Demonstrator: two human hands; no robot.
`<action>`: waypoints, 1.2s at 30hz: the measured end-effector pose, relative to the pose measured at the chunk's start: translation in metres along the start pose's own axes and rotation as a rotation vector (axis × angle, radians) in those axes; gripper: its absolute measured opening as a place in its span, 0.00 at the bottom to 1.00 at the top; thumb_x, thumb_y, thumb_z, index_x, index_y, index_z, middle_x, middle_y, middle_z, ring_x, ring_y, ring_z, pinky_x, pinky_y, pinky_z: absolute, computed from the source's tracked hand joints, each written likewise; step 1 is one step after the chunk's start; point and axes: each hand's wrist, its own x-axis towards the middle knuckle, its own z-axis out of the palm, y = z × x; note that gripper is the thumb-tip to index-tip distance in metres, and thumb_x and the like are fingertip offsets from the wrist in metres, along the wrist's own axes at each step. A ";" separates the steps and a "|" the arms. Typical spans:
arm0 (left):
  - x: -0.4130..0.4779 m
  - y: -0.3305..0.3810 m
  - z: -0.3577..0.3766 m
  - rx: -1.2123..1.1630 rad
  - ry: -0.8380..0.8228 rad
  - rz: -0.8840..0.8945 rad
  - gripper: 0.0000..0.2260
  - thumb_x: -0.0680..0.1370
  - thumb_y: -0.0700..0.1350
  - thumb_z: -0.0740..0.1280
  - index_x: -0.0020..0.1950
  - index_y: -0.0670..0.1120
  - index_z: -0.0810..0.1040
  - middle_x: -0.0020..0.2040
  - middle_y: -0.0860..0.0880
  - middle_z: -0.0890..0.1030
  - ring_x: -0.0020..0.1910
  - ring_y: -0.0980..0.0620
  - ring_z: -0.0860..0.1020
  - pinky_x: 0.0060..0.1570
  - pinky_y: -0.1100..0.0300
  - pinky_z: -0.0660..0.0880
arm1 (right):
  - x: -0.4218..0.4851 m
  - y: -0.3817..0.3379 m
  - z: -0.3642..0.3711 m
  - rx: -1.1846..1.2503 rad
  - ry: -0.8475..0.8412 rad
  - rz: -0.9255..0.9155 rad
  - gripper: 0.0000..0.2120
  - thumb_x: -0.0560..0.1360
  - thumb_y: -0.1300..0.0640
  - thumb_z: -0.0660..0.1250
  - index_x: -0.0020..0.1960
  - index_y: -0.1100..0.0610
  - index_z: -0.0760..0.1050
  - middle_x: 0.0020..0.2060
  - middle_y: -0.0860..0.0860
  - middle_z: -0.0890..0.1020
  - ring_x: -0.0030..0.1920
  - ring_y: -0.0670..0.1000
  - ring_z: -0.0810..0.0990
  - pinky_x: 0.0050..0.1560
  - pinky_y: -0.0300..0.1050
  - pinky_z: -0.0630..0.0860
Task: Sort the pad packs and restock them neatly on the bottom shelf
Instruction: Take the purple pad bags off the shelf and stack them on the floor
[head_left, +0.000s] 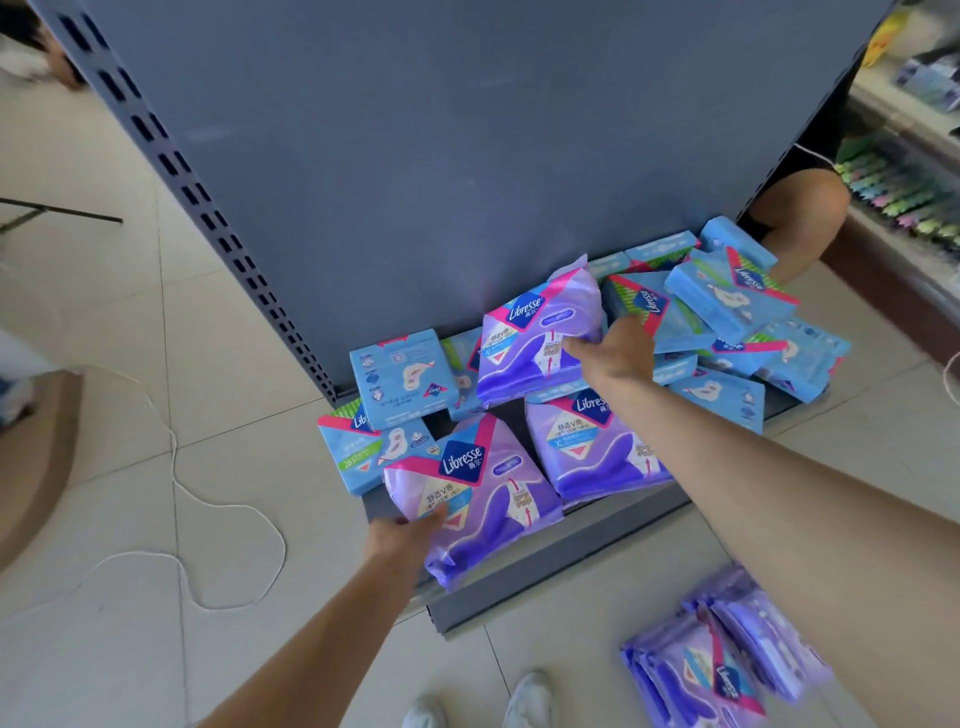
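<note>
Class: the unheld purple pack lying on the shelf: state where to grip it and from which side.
Probably pinch the purple pack by its near edge, from the front: it lies flat, that edge is free, and blue packs crowd behind.

Both arms are stretching forward and down toward the bottom shelf (550, 558). The left hand (402, 535) is gripping a purple pack (478, 493) at the shelf's front edge — the right hand (613, 353) is clutching a second purple pack (530, 343) farther back.

The right-hand pack (530, 343) and the left-hand pack (483, 499) are purple, each with a pink stripe and a dark blue badge. The blue packs (727, 306) right of the right hand (615, 353) are light blue with green stripes. The shelf (597, 540) is grey.
</note>
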 end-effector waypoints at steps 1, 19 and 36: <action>-0.001 0.002 0.000 -0.028 -0.002 0.005 0.16 0.74 0.44 0.73 0.55 0.36 0.76 0.48 0.40 0.80 0.36 0.46 0.76 0.31 0.59 0.72 | 0.001 -0.001 0.001 0.026 -0.024 0.045 0.28 0.73 0.48 0.71 0.64 0.65 0.69 0.62 0.61 0.76 0.61 0.62 0.77 0.56 0.53 0.76; -0.015 0.037 -0.029 -0.059 0.015 0.213 0.06 0.81 0.40 0.62 0.52 0.38 0.71 0.38 0.45 0.77 0.31 0.49 0.75 0.27 0.60 0.71 | -0.064 0.075 -0.030 1.362 -0.436 0.342 0.16 0.76 0.70 0.59 0.60 0.59 0.75 0.49 0.54 0.84 0.43 0.51 0.85 0.42 0.42 0.82; -0.072 0.040 0.061 0.010 -0.435 0.347 0.10 0.78 0.39 0.56 0.44 0.46 0.77 0.35 0.50 0.83 0.35 0.50 0.81 0.32 0.64 0.77 | -0.105 0.149 -0.048 0.928 -0.392 0.316 0.18 0.65 0.57 0.76 0.53 0.58 0.78 0.50 0.58 0.84 0.43 0.54 0.84 0.52 0.50 0.80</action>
